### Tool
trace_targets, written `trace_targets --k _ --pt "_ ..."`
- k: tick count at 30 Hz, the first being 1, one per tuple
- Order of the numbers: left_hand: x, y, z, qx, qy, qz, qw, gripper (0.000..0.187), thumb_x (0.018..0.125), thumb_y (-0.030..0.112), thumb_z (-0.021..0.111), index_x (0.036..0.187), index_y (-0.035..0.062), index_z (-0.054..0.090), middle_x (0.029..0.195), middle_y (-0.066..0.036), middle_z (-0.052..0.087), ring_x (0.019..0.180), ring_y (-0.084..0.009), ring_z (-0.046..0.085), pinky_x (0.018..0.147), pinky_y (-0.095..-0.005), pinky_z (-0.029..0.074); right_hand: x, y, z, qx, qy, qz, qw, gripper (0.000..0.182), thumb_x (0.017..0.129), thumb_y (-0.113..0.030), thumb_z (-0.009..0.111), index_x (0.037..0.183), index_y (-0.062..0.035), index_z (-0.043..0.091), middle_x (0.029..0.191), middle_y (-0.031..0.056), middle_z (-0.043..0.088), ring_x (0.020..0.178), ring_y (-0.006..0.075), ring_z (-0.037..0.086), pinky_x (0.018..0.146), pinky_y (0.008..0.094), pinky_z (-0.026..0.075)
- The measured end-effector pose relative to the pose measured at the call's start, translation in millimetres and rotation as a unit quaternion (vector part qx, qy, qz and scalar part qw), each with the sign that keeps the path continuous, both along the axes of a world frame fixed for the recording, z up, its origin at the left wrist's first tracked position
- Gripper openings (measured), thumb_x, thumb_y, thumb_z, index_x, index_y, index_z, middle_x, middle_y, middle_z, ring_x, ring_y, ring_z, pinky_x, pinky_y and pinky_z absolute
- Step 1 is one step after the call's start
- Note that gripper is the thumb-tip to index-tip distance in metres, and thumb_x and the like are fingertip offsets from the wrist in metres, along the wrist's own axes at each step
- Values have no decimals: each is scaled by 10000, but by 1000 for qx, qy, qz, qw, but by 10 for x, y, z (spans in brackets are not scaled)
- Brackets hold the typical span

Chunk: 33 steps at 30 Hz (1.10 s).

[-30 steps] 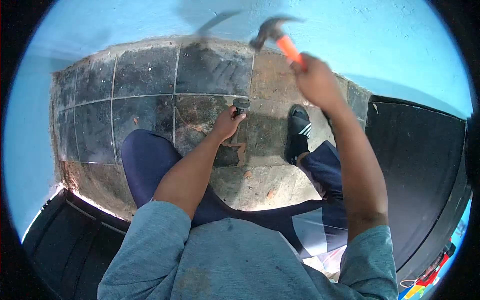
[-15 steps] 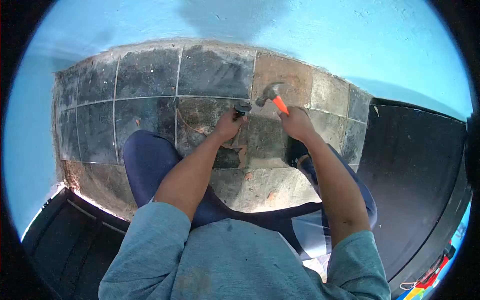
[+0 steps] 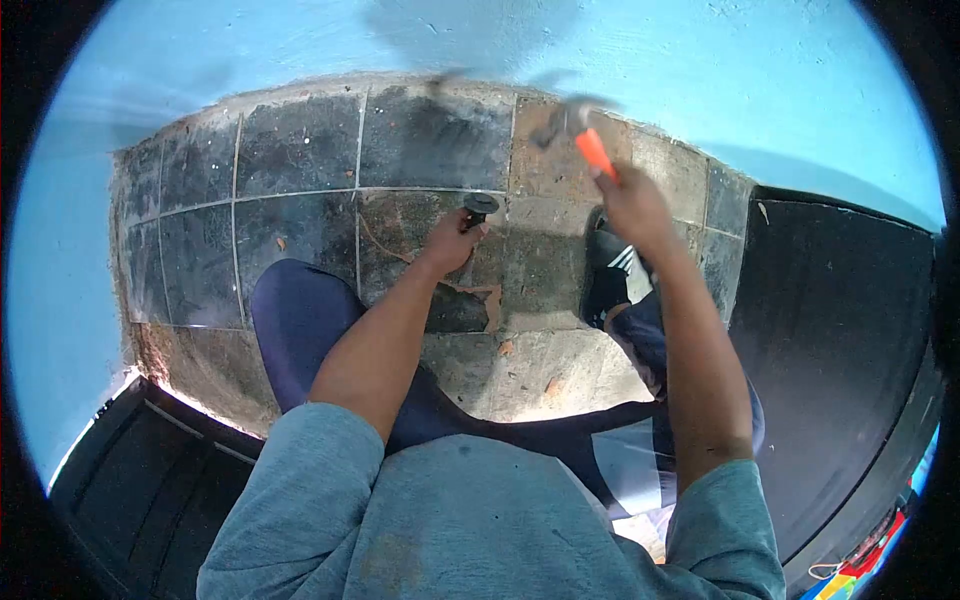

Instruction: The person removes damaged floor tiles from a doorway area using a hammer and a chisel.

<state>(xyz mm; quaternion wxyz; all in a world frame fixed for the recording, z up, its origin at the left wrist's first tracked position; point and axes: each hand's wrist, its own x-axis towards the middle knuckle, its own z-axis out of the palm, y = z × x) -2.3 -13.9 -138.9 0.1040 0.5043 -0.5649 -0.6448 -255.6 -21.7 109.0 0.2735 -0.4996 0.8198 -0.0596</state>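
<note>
My left hand point(image 3: 453, 244) is closed around a black chisel point(image 3: 480, 205) with a wide round top, held upright over the tiled floor point(image 3: 300, 230). Its lower end is hidden by my hand. Up and to the right, my right hand point(image 3: 636, 208) grips the orange handle of a claw hammer point(image 3: 596, 155). The dark hammer head is raised, apart from the chisel and blurred by motion. Just below my left hand, a broken tile point(image 3: 462, 310) shows a jagged edge with brown material beside it.
A light blue wall point(image 3: 680, 60) runs along the far side. My shoe point(image 3: 610, 265) rests on the floor under my right forearm. To the right stands a black panel point(image 3: 830, 350); another dark panel point(image 3: 150, 490) lies at lower left. Small chips point(image 3: 505, 348) are scattered on the tiles.
My right hand has lifted the hammer up and to the right, away from the chisel. My left hand keeps its hold in nearly the same place.
</note>
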Motion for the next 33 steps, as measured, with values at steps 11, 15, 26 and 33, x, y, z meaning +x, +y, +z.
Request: trace_targets --k 11,15,26,33 --pt "-28 -10 -53 19 -18 -29 999 644 976 448 651 1403 -16 520 1332 -225 620 1227 -359 598 1013 -474 466 459 -117 -407 34 113 135 984 357 998 -299 537 1051 41 633 975 325 673 966 454 680 844 537 521" --pt "-37 -34 90 17 -12 -24 999 592 982 395 650 1384 -25 536 1319 -245 625 1208 -390 613 1005 -458 472 248 -112 -396 122 15 130 984 411 1000 -355 564 1078 37 660 909 277 690 932 440 674 835 518 503" --pt "-32 30 -172 31 6 -41 999 644 974 389 672 1433 -26 492 1354 -216 616 1222 -340 610 1014 -438 472 384 -325 -38 -305 9 -46 951 342 1014 -311 527 934 10 616 874 292 672 832 464 673 715 543 500" --pt "-78 66 -136 37 74 -20 996 516 966 342 676 1341 2 573 1244 -206 675 1115 -328 663 946 -451 493 262 286 -847 56 8 79 995 343 961 -283 533 1027 30 655 982 301 694 955 477 675 850 551 521"
